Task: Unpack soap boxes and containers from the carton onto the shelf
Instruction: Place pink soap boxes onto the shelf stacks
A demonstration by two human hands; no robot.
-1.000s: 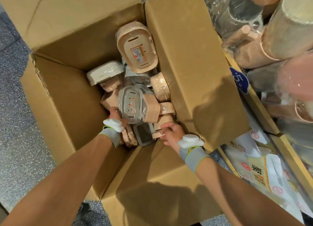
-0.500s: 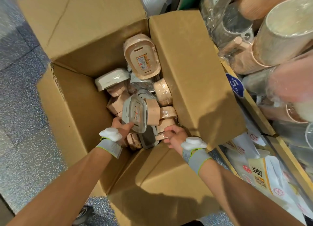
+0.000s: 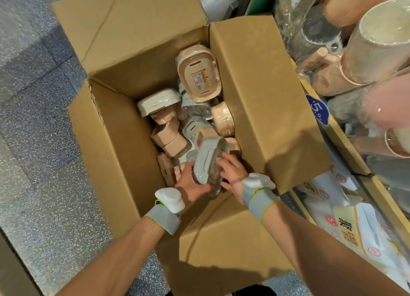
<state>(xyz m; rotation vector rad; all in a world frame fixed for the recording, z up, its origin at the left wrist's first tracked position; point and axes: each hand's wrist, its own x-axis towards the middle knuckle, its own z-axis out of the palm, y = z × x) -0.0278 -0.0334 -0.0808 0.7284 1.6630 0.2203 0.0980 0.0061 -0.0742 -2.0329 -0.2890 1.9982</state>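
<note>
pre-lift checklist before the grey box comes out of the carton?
1. Left hand gripping grey soap box from below: ok.
2. Right hand on the box's other side: ok, though how firm the hold is, cannot tell.
3. Box clear of the neighbouring beige boxes: cannot tell, the lower end is hidden by the hands.
4. Carton flaps open, path upward clear: ok.
5. Free spot on the shelf at right: cannot tell, what shows is crowded with wrapped goods.
</note>
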